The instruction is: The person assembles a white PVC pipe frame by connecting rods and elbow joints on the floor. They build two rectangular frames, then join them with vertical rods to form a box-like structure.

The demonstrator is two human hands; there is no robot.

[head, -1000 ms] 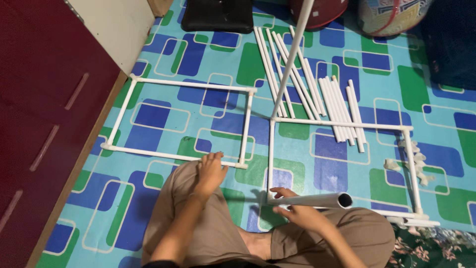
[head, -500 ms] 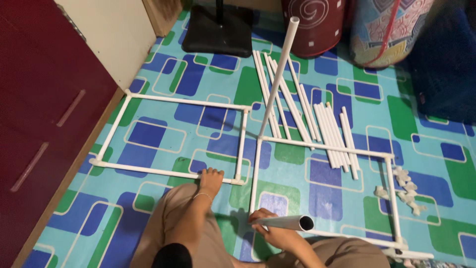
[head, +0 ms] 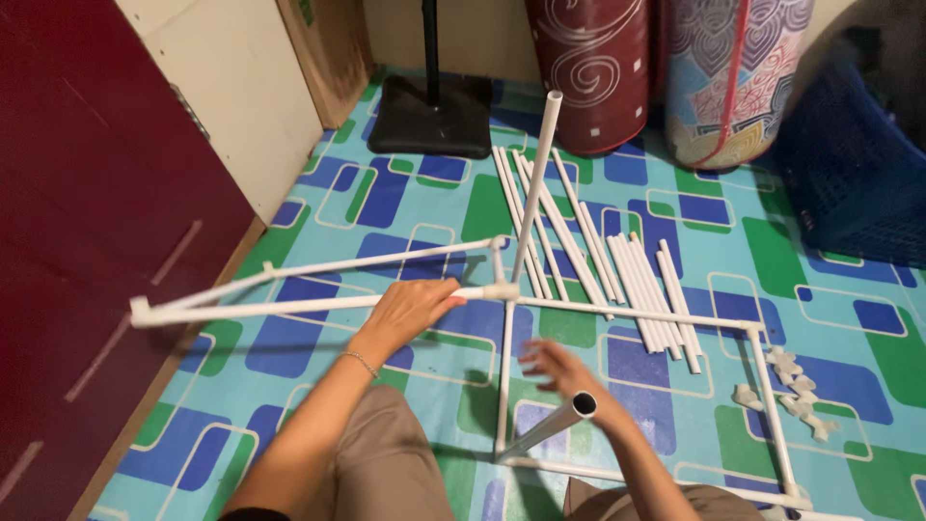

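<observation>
My left hand [head: 410, 309] grips the near rail of a square white pipe frame [head: 289, 307] and holds it tilted up off the patterned mat. Its corner joint [head: 500, 289] meets a tall upright pipe [head: 538, 183]. My right hand [head: 564, 371] is blurred, fingers spread, just above a second white frame [head: 762, 386] lying flat on the mat. A thicker grey pipe [head: 558, 425] slants up beside my right wrist, its open end facing me; the hand does not seem to grip it.
Several loose white pipes [head: 608, 251] lie beyond the frames, with small white fittings [head: 793, 386] at the right. Two rolled mats [head: 598, 68], a blue basket [head: 858, 183] and a black stand base [head: 429, 116] line the back. A dark red cabinet [head: 77, 241] runs along the left.
My left hand moved from my knee onto the left frame's rail and lifted that frame off the mat. My right hand rose away from the thick pipe.
</observation>
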